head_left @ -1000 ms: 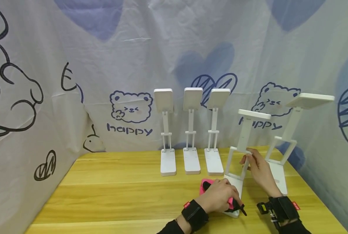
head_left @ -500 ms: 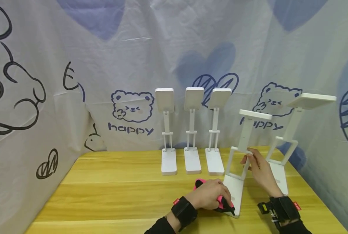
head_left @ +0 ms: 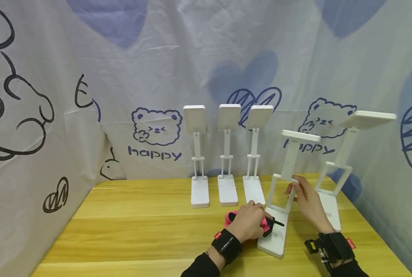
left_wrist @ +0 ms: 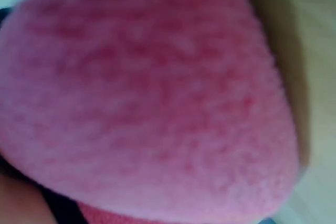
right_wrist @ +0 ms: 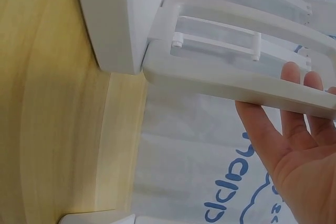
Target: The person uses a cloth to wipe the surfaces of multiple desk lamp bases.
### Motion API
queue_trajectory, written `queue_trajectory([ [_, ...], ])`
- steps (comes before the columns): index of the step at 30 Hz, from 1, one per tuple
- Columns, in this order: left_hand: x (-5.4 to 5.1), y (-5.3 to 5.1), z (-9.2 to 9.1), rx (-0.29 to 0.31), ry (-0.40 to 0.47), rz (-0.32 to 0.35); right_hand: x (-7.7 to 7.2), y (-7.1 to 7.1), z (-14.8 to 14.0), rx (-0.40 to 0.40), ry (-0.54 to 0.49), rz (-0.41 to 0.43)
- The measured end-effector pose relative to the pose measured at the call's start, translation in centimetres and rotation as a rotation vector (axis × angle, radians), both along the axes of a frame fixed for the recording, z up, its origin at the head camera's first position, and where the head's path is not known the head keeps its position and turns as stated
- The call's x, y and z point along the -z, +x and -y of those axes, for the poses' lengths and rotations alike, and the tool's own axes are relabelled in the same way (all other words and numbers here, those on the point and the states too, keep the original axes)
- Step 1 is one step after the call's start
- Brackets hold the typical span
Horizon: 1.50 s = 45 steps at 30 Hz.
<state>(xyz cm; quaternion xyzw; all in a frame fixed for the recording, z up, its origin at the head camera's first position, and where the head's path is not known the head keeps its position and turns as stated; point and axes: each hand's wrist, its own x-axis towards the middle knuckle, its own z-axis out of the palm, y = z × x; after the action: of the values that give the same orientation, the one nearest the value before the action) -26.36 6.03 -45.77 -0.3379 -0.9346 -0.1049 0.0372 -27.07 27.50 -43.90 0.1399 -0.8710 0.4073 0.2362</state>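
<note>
Gripping one side bar of a white plastic desk lamp [head_left: 290,159]: right hand [head_left: 306,198], thumb and fingers clamped on the frame from opposite sides. Lamp stands on the yellow wood-grain tabletop [head_left: 140,223], its base below the right fingers. Left hand [head_left: 249,221] is curled over a pink fuzzy cloth with black trim [left_wrist: 147,98], fingers clamped on it, over the base; black tip pokes out past the fingertips. Second white lamp [head_left: 346,148] just right of the right fingers; three more white lamps [head_left: 228,190] in a row beyond the left fingers.
</note>
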Motion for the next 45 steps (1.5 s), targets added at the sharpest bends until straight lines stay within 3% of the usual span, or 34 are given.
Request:
queue_trajectory([
  [5, 0.5, -0.2, -1.1, -0.107, -0.007, -0.064, 0.0, 0.0, 0.2, 0.003, -0.004, 0.006],
  [9, 0.5, -0.3, -2.0, -0.135, -0.045, -0.116, -0.2, 0.1, 0.3, 0.005, -0.004, 0.011],
  [14, 0.6, -0.5, -3.0, -0.104, -0.128, -0.214, -0.5, 0.4, 0.2, -0.006, -0.011, 0.003],
  [20, 0.5, -0.7, -3.3, 0.007, -0.188, -0.267, -0.5, 0.6, -0.1, -0.004, -0.03, 0.001],
  [30, 0.2, 0.1, -3.8, 0.176, -0.143, -0.18, 0.1, 0.2, -0.3, -0.008, -0.048, 0.03],
  [36, 0.1, 0.3, -2.8, 0.275, -0.111, -0.113, -0.1, 0.3, -0.1, -0.007, -0.063, 0.054],
  [45, -0.9, 0.7, -0.7, 0.352, -0.051, 0.121, -0.3, 0.4, 0.2, 0.006, -0.049, 0.06],
])
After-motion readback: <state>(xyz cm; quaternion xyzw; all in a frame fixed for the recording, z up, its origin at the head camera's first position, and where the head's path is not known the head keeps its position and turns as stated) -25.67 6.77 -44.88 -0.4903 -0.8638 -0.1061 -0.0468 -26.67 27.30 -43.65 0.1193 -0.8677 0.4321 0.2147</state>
